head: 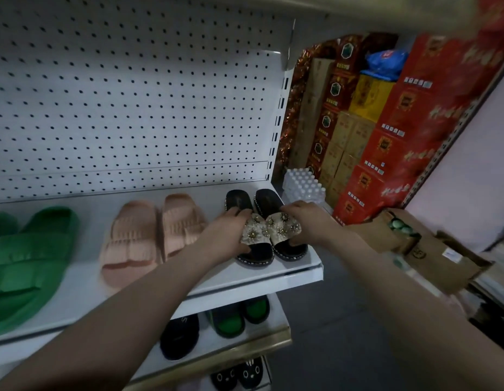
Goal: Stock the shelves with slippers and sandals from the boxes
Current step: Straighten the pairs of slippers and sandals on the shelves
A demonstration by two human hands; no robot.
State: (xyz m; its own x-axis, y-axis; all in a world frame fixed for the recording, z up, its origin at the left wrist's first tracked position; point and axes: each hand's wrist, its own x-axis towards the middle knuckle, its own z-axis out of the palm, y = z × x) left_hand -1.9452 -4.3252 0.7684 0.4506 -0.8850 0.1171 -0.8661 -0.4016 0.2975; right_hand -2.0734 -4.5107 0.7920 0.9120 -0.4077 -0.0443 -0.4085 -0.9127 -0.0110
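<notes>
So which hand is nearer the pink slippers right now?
Left. The left hand grips the left jeweled sandal, right beside the pink slippers. The right hand holds the other sandal, farther off at the shelf end.

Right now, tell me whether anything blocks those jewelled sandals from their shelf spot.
Nothing visible does. The jewelled sandals already sit on the white shelf, the left hand and right hand on them, the pink slippers apart.
</notes>
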